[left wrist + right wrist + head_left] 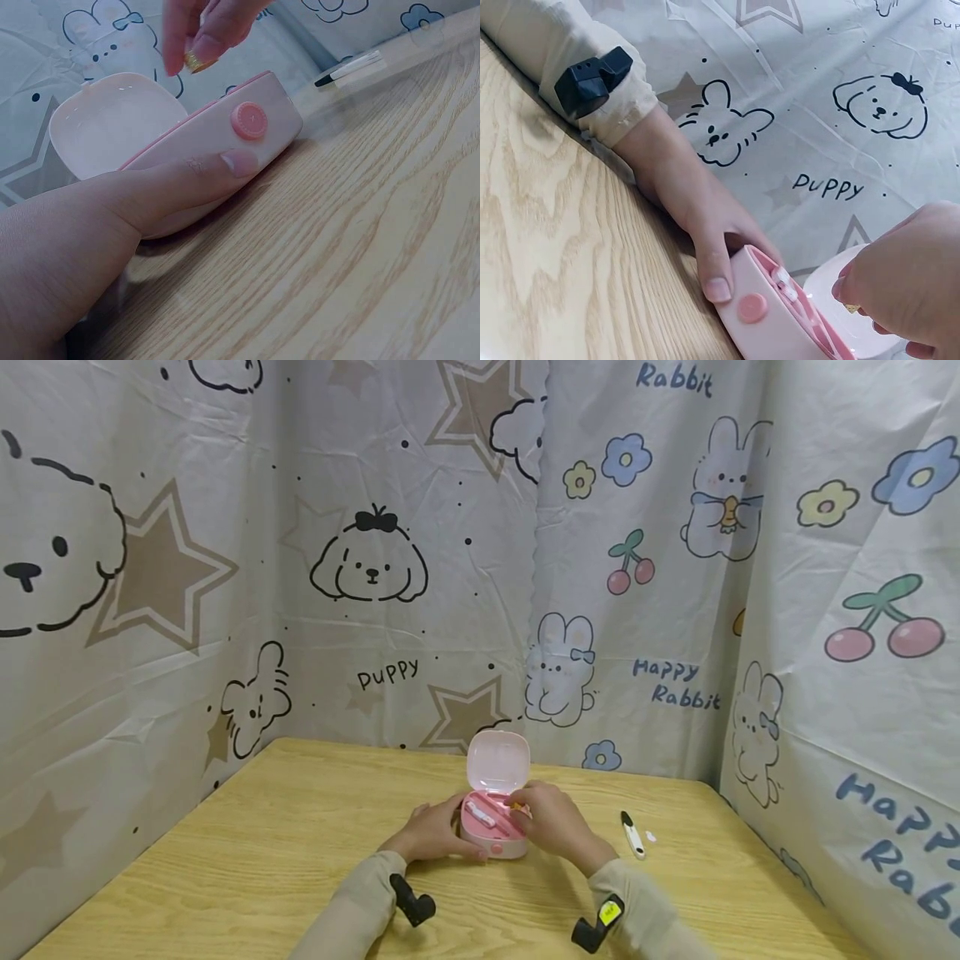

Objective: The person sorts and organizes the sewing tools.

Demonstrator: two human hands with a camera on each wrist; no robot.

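Observation:
A small pink box (513, 849) with a round button on its front stands on the table, its pale lid (498, 762) raised at the back. My left hand (431, 833) holds the box by its left side; the thumb (202, 174) lies along the front wall. Inside, on the left, lies a slim white-and-pink item (480, 814), its kind unclear. Over the right part of the box is my right hand (557, 820). Between thumb and fingers it pinches a small yellow-gold piece (196, 63), mostly covered by the fingertips, above the box rim in the left wrist view.
To the right of the box lies a slim black-and-white tool (632, 835), with a small white scrap (651, 837) beside it. The wooden table (300, 827) meets printed cloth curtains (390, 635) at the back and sides. Black wrist cameras (412, 900) sit on both sleeves.

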